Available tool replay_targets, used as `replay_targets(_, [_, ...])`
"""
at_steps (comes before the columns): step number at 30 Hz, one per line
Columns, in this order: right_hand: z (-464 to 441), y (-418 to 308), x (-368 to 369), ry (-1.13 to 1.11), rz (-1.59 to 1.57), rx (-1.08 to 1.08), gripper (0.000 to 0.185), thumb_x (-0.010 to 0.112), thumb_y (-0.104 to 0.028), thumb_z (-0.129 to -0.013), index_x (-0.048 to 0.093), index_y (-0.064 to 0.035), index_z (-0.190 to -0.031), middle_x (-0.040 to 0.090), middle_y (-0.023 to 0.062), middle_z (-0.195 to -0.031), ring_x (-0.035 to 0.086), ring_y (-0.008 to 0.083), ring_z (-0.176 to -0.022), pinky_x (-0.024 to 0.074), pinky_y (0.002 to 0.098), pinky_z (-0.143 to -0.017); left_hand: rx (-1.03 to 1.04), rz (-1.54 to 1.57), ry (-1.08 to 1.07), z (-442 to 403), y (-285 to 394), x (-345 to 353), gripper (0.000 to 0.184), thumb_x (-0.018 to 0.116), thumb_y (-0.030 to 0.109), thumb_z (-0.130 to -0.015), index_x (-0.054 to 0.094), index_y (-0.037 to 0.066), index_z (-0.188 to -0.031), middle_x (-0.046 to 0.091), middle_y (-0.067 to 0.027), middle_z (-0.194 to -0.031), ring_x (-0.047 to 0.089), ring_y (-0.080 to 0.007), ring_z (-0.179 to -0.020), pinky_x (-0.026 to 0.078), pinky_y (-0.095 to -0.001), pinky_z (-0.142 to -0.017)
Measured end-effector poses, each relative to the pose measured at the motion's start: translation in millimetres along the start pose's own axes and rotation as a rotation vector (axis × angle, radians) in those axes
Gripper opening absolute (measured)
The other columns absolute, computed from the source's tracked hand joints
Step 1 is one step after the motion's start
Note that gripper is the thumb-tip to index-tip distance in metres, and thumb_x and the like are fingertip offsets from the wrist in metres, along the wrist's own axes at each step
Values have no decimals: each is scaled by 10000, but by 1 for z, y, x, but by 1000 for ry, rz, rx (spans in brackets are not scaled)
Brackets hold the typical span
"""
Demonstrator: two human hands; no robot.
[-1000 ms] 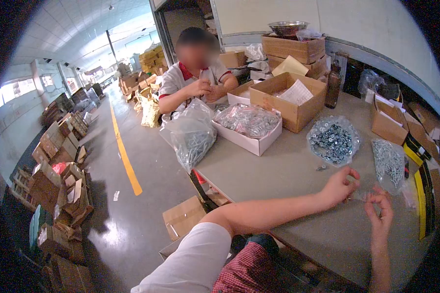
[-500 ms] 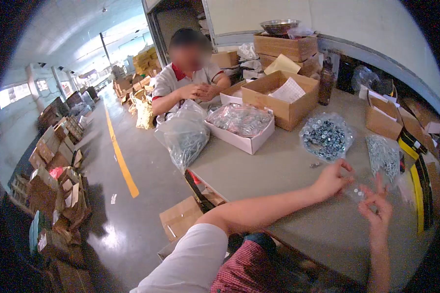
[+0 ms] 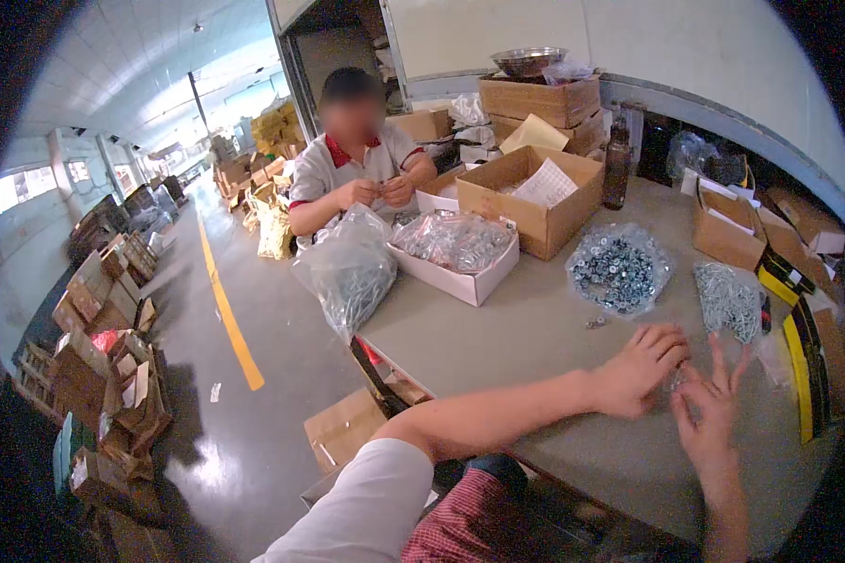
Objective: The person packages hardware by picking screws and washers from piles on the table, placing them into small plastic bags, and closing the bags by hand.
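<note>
Over the right part of the grey table (image 3: 573, 432), my left hand (image 3: 643, 369) and my right hand (image 3: 709, 403) meet at a small clear plastic bag (image 3: 674, 379). The left fingers are curled against it, and the right thumb and index finger pinch its other side, with the other right fingers raised. What the bag holds is too small to tell. Just beyond my hands lie a bag of nuts (image 3: 620, 269) and, to the right, a bag of screws (image 3: 728, 302). A few small metal pieces (image 3: 595, 323) rest near the nuts.
A co-worker (image 3: 357, 169) sits across the table, hands together. Nearby are a large plastic bag (image 3: 347, 272), a white box of packets (image 3: 455, 249), a cardboard box (image 3: 535, 202) and a brown bottle (image 3: 616, 164). Yellow-black strips (image 3: 803, 366) line the right side.
My hands have come closer together around the small clear bag, and my left fingers have curled over it. The co-worker's hands have lowered a little. The view has shifted slightly.
</note>
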State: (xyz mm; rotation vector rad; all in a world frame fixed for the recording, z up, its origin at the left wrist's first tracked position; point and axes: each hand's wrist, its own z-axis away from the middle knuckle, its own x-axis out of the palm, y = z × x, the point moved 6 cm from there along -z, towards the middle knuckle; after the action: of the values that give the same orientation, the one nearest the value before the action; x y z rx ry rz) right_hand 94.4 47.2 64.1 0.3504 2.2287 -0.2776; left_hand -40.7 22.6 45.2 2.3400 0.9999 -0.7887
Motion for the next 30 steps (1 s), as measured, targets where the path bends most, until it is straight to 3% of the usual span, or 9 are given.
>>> replay_targets(5, [0, -17, 7, -71, -73, -44, 89, 592, -89, -800, 642, -81, -874, 643, 103, -1175, 336, 371, -1367, -9, 695, -1100, -174, 81, -142, 7, -23, 25, 476, 705, 141, -632, 538, -9, -1051, 557, -188, -1127, 446, -405, -1128, 329, -517, -1003])
replay_targets(8, [2, -18, 11, -64, -67, -87, 197, 597, -61, -728, 664, -78, -912, 654, 106, -1133, 342, 358, -1366, -18, 697, -1099, -103, 44, -83, 7, -19, 26, 402, 704, 146, -632, 551, -2, -973, 586, -172, -1059, 469, -389, -1079, 343, -515, -976])
replay_targets(11, [6, -19, 21, -244, -49, -131, 324, 615, -68, -634, 681, -81, -951, 645, 111, -1135, 275, 382, -1393, -30, 702, -1096, -2, -33, -120, 11, -6, 31, 438, 707, 164, -620, 550, -7, -991, 571, -173, -1077, 461, -385, -1105, 330, -515, -997])
replay_targets(14, [10, -16, 26, -219, -34, -98, 367, 628, -89, -581, 687, -84, -944, 627, 119, -1164, 186, 423, -1413, -57, 704, -1091, 60, -61, -168, 9, 0, 28, 469, 712, 182, -604, 552, -6, -1003, 559, -169, -1114, 454, -390, -1122, 318, -521, -1013])
replay_targets(17, [4, -18, 22, -282, -44, 19, 374, 635, -107, -580, 688, -88, -949, 609, 127, -1197, 127, 459, -1414, -77, 705, -1085, 93, -166, -36, 4, 7, 16, 473, 711, 191, -604, 554, -2, -1007, 545, -166, -1143, 445, -387, -1145, 307, -527, -1028])
replay_targets(23, [3, -24, 25, -257, -72, -63, 351, 653, -109, -609, 686, -75, -957, 631, 112, -1157, 231, 407, -1402, -64, 695, -1094, 6, -71, -198, 10, -5, 34, 420, 707, 166, -602, 573, 5, -966, 596, -163, -1041, 481, -381, -1112, 326, -512, -1018])
replay_targets(30, [5, -9, 19, -85, -159, -16, 300, 621, -65, -669, 685, -69, -962, 647, 104, -1085, 369, 373, -1336, -7, 671, -1117, -248, 96, -76, 17, -29, 37, 272, 684, 134, -623, 604, 19, -856, 624, -171, -904, 531, -399, -1000, 418, -470, -910])
